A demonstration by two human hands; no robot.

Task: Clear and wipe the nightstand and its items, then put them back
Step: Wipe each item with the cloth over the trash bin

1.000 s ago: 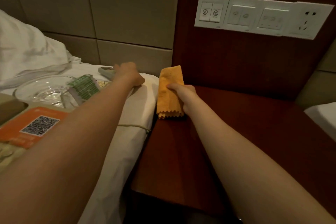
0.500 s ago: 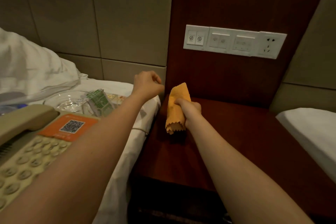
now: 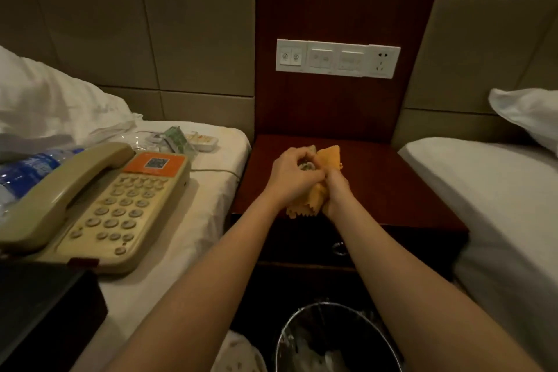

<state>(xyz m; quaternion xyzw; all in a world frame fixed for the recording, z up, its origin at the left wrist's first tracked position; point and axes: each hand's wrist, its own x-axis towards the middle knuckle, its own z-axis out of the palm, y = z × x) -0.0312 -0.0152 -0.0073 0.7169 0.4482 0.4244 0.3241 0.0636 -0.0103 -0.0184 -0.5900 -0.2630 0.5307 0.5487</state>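
Both hands meet over the dark red nightstand (image 3: 392,187). My right hand (image 3: 336,190) grips a folded orange cloth (image 3: 329,155), whose zigzag edge hangs below the wrists. My left hand (image 3: 288,174) curls round a small pale item (image 3: 306,165) and holds it against the cloth; most of the item is hidden by fingers. On the left bed lie a beige telephone (image 3: 99,205), a blue-labelled water bottle (image 3: 27,169), a glass ashtray (image 3: 140,142), a green packet (image 3: 178,136) and a remote control (image 3: 203,139).
A wire waste bin (image 3: 335,338) stands on the floor below the nightstand's drawer front. A black box (image 3: 42,311) sits at the lower left. A white switch panel (image 3: 338,59) is on the wooden back wall. The right bed (image 3: 498,196) and pillow (image 3: 528,115) flank the nightstand.
My left hand left the bed and came across to the nightstand, where it now meets the cloth with a small item in it. The view has pulled back and tilted down.
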